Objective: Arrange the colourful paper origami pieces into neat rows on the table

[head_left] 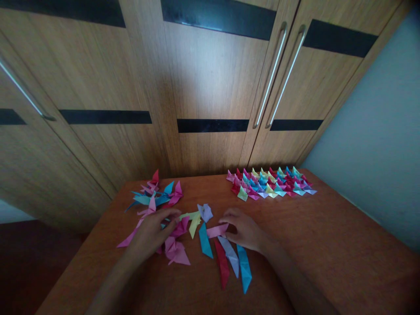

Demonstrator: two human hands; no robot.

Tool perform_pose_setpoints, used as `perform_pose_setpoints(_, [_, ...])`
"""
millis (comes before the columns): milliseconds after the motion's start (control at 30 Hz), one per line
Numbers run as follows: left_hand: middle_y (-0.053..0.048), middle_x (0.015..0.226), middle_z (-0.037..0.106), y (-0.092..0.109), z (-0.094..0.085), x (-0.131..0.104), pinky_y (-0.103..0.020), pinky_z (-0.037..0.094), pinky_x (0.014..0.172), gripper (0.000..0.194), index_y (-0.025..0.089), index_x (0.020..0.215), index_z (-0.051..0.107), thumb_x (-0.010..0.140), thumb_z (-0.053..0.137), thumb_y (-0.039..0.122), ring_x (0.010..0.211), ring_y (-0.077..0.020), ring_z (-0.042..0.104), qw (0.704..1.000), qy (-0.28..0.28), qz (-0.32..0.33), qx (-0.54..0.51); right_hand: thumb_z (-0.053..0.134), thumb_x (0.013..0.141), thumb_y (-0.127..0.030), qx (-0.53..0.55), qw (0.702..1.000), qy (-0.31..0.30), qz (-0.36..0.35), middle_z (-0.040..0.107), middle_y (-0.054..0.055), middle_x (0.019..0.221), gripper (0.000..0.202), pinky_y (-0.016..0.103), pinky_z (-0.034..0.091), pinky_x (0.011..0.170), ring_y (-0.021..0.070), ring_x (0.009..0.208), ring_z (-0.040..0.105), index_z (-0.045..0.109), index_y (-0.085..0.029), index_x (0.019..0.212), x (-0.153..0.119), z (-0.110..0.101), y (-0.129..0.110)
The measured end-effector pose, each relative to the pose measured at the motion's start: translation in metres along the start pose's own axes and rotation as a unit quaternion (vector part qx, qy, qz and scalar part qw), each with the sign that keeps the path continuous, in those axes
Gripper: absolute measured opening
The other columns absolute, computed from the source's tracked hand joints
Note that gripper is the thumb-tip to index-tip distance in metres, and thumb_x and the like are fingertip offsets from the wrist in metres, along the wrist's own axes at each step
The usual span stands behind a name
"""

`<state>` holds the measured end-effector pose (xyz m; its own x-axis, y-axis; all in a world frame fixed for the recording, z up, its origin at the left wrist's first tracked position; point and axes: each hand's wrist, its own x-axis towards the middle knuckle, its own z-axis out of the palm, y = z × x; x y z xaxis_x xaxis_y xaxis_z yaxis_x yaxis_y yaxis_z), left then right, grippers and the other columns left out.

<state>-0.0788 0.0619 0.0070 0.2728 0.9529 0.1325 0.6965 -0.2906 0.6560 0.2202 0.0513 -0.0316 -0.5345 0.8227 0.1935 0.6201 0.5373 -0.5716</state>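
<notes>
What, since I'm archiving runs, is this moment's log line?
left hand: by pink origami crane; right hand: at pink folded strip; origami rows: far right

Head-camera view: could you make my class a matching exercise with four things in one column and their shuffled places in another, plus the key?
Column 1
1. Right hand
2. Red strip
3. Rows of small folded pieces
4. Left hand

Column 2
A. Between a blue strip and a lilac strip
B. Among loose folded pieces on the left side of the table
C. At one end of a pink strip
D. On the far right part of the table, near the cabinet

Right pairs: 1-C, 2-A, 3-D, 4-B
</notes>
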Motion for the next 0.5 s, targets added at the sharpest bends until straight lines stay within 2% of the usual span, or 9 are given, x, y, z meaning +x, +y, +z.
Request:
perform_pose_setpoints(200, [-0.002,0.101,0.072,0.0067,-0.0016,-0.0005,-0.032,0.052,0.081,0.027,0.024,0.1,0.067,0.082,0.053,0.037,0.093,-0.0218,0.066,0.999,-0.023,-0.008,-0.032,0.065,0.079,-0.021,-0.005,1.0,-0.001,-0.015,0.058,0.004,0.097,0.014,0.029,0.042,0.081,0.0172,0.093,0.053,0.066,-0.022,0.093,0.001,0.005,-0.0021])
perform_pose_setpoints(500, [-0.002,0.1,0.072,0.0054,0.0046,0.0003,-0.032,0.052,0.082,0.024,0.022,0.099,0.066,0.081,0.055,0.032,0.091,-0.02,0.067,0.994,-0.022,-0.014,-0.101,0.062,0.079,-0.013,0.009,1.0,0.003,-0.028,0.061,0.003,0.1,0.02,0.031,0.042,0.084,0.0178,0.096,0.053,0.064,-0.022,0.096,0.0022,0.0075,0.0001])
